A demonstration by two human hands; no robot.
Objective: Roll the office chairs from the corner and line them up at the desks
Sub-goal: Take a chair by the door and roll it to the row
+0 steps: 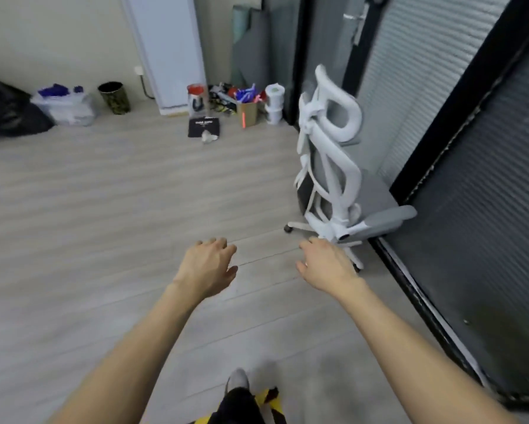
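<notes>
1. The white-framed office chair with grey mesh back and grey seat pad (333, 166) stands on the pale wood-plank floor (88, 194), hard against the dark-framed glass partition with grey blinds (471, 148), near the room's corner
2. Taking the chair as landmark: both hands are on the near side of it, reaching forward over bare floor, and neither touches it
3. The right hand (327, 264) is the nearer one; it sits just short of the chair's white star base (300, 226), with its fingertips (307, 241) pointing up toward the seat's rear edge
4. The left hand (208, 267) lies well to the left of the chair, over open floor, farther from any part of it
5. The fingers of both hands are spread loosely and hold nothing; palms face down
6. The chair's back rises as a tall upright axis, and its rear frame and headrest (339, 99) face the person, so the backrest is the natural part to grip
7. From the fingers the chair lies ahead and to the right; my judgement is that the reach must swing rightward and upward to the backrest, the right hand arriving first
8. No desks are in view, so the chair's destination cannot be told from here
9. Beyond the chair, clutter sits along the far wall: a cardboard box of coloured items (247, 110) and a dark patterned waste bin (115, 97), both well apart from the chair
</notes>
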